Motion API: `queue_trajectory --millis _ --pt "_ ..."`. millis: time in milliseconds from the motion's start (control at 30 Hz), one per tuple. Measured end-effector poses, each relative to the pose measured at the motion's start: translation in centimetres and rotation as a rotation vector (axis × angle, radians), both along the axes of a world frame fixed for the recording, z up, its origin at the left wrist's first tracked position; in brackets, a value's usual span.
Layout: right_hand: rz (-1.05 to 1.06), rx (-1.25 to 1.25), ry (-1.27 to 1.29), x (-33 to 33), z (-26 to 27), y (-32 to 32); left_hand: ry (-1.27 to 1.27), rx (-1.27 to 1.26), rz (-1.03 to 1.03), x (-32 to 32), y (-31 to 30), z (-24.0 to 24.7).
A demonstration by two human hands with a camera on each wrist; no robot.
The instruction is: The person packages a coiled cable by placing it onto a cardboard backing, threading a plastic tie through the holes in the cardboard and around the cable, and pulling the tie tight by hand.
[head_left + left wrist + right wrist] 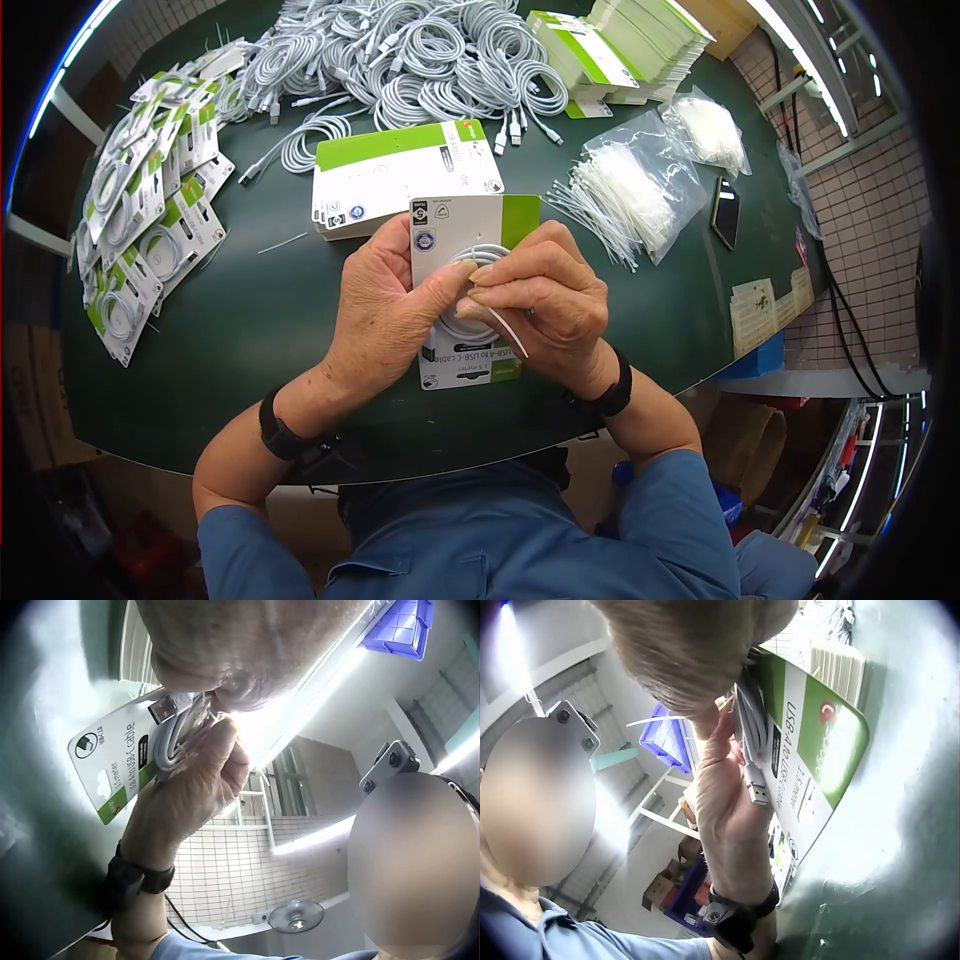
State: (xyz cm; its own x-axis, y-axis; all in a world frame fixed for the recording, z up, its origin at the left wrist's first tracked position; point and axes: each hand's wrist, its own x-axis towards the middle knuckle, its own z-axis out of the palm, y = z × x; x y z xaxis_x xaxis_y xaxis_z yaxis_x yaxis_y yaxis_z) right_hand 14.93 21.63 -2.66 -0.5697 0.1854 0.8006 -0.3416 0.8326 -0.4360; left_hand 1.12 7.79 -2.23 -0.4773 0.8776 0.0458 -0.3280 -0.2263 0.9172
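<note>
A white-and-green packaging card (465, 220) is held up over the table, printed "USB-A to USB-C cable". A coiled white USB cable (447, 322) lies against its face; its USB-A plug (757, 793) hangs beside the card in the right wrist view. My left hand (375, 305) grips the card's left edge, thumb over the coil. With thumb and fingertips, my right hand (555, 300) pinches a thin white cable tie (510, 334) at the middle of the coil, and the tie's tail sticks out below the fingers. Fingers partly hide where the tie passes the coil.
A stack of cards (385, 180) lies just beyond the hands. Behind it spreads a heap of coiled cables (420, 60). Carded cables (150, 215) pile up at left. At right are a bag of cable ties (640, 190), a second bag (708, 130) and a phone (725, 212).
</note>
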Motion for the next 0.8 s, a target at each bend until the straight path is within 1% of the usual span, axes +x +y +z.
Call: queue_trajectory --millis 267,400,567,667,700,800 --pt "0.049 -0.03 -0.033 0.2 -0.1 0.0 0.031 -0.018 0.015 0.1 -0.1 0.2" --pt "0.042 -0.027 -0.025 0.1 0.2 0.0 0.063 -0.028 0.021 0.1 -0.1 0.0" --pt "0.009 -0.008 -0.035 0.3 0.9 0.2 0.028 0.005 0.009 0.5 -0.1 -0.4" --pt "0.006 -0.375 0.115 -0.2 0.2 -0.3 0.046 0.009 0.008 1.0 0.0 -0.4" --pt "0.005 -0.374 0.114 -0.2 0.4 -0.1 0.057 0.005 0.01 1.1 0.1 -0.3" --pt "-0.062 -0.051 0.062 -0.1 1.2 1.0 0.077 -0.003 0.012 1.3 0.1 -0.2"
